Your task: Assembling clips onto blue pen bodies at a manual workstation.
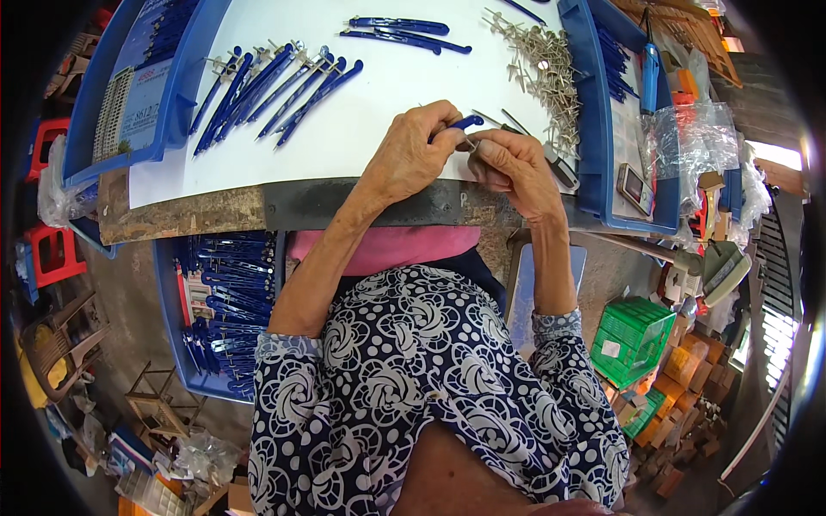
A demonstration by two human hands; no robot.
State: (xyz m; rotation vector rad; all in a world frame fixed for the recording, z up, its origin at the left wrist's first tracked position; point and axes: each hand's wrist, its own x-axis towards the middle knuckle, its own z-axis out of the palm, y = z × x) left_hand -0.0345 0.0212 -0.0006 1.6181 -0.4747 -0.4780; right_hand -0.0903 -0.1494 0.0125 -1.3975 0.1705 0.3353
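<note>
My left hand (pixel 411 150) is closed on a slim blue piece (pixel 467 122), whose rounded end sticks out past the fingertips. Close against it, my right hand (pixel 516 168) pinches a small thin metal part (pixel 470 146), mostly covered by the fingers. The two hands meet above the white sheet (pixel 344 142) near the table's front edge. Slim blue pieces (pixel 258 90) with metal crosspieces fan out to the left, and several plain ones (pixel 404 34) lie farther back. A heap of small metal pins (pixel 542 69) spreads beyond my right hand. Beside that hand rests a dark-handled tool (pixel 561 168).
Blue trays flank the sheet, one at left (pixel 176 112) and one at right (pixel 594 120). The right tray holds blue pieces, a small device (pixel 635 189) and a blue-handled tool (pixel 650 77). Below the table, another tray (pixel 168 297) holds many blue pieces. A green crate (pixel 632 335) stands right.
</note>
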